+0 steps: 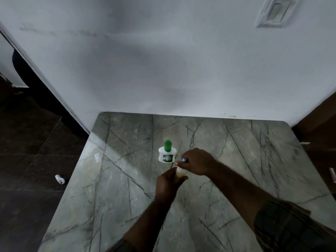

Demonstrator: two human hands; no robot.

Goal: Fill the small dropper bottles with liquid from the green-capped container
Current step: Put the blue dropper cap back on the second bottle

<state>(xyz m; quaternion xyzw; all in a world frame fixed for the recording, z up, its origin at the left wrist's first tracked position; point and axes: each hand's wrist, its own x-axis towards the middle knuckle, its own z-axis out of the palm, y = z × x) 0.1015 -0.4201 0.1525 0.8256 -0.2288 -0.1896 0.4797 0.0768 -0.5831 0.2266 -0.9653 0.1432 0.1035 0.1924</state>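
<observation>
Down onto a grey-green marble desk veined with dark lines, looking from the head camera, with its far edge butting against a pale grey wall.

Standing upright near the middle of the desk, somewhat closer to the far edge than the near one: a white green-capped container with a printed label, cap on, apart from both hands though just beyond them.

Reaching in from the near edge, the left hand, fingers wrapped shut around a small dropper bottle, pale and translucent, with yellowish liquid showing inside. Being held just above the desk, toward its middle, directly in front of the container, tilted slightly toward the far edge.

Coming in from the near right corner, the right hand, fingers pinched together at the top of that same bottle, over a small blue-and-white cap peeking out between fingertips. Whether fully seated on the neck or loose, not possible to tell through the motion blur.

Covering the right forearm near the corner, a dark plaid sleeve; a sliver of similar cloth showing at the left arm by the near edge.

Lying on the dark tiled floor off the left edge of the desk, a small white object with dark spots, too small to identify.

Set into the wall at upper right, a white switch plate.
</observation>
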